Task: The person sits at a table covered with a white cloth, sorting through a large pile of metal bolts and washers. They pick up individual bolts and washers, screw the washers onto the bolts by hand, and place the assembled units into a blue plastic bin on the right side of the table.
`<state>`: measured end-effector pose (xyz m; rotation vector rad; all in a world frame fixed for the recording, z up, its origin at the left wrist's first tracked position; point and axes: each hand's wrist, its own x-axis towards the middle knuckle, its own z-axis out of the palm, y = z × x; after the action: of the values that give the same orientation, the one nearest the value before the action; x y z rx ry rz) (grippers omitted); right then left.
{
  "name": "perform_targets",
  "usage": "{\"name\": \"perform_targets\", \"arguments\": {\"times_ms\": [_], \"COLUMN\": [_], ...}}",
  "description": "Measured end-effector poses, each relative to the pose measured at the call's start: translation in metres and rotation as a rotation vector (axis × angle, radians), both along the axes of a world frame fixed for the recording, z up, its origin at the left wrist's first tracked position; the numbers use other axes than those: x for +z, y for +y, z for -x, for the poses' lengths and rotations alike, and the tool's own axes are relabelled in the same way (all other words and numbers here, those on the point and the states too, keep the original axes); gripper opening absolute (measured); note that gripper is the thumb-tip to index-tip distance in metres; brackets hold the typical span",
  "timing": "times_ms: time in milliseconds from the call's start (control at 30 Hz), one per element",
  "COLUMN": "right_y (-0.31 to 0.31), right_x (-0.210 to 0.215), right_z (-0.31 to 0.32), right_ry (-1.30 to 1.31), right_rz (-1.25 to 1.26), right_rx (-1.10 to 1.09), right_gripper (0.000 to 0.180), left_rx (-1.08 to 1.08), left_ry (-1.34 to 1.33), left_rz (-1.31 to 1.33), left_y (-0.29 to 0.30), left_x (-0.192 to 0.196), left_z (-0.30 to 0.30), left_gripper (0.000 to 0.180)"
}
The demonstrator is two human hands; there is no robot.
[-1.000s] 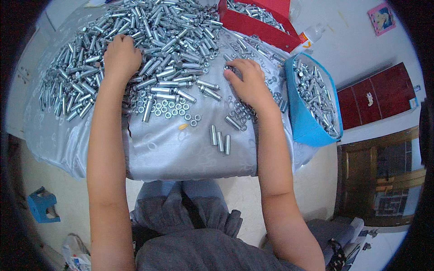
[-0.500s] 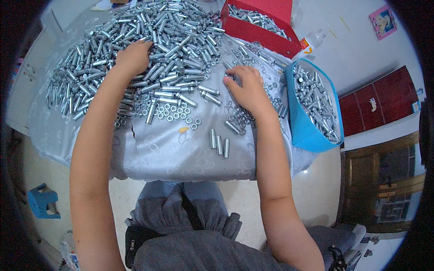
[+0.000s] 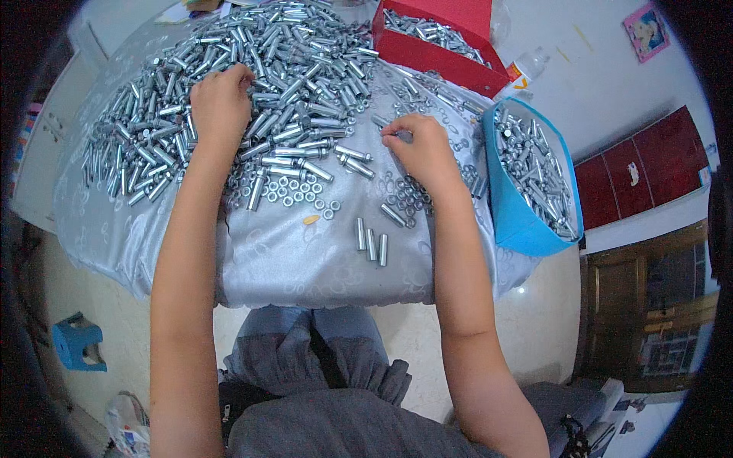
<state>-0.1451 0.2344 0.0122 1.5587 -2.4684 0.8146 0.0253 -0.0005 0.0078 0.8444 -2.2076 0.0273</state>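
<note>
Left hand (image 3: 220, 105) over bolt pile (image 3: 301, 84); fingertip closure cannot be told. Right hand (image 3: 421, 149): thumb and forefinger apparently clamped on metal bolt (image 3: 379, 120), one end projecting past fingertips. Step, judged: selecting a piece left-handed; next move calls for a clean pinch among crowded neighbours.

The bolts (image 3: 285, 162) and nuts (image 3: 319, 204) looked like smooth, shiny metal. The tablecloth (image 3: 328, 267) was glossy, satiny cloth, the red box (image 3: 427, 61) fairly matt, the bottle (image 3: 534, 61) clear plastic.
</note>
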Motion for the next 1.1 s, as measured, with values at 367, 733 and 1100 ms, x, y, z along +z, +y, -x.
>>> {"name": "perform_targets", "arguments": {"times_ms": [367, 733, 1100], "right_y": [-0.004, -0.006, -0.006], "right_x": [0.013, 0.018, 0.021], "right_z": [-0.015, -0.021, -0.027], "right_ry": [-0.262, -0.361, -0.364], "right_rz": [0.161, 0.329, 0.332], "right_rx": [-0.003, 0.122, 0.186], "right_gripper": [0.017, 0.022, 0.021], "left_rx": [-0.595, -0.808, -0.842], "left_ry": [0.279, 0.286, 0.195], "left_rz": [-0.23, -0.462, -0.426], "left_y": [0.068, 0.08, 0.081], "left_x": [0.024, 0.008, 0.01], "left_z": [0.013, 0.021, 0.018], "left_gripper": [0.029, 0.019, 0.018]}}
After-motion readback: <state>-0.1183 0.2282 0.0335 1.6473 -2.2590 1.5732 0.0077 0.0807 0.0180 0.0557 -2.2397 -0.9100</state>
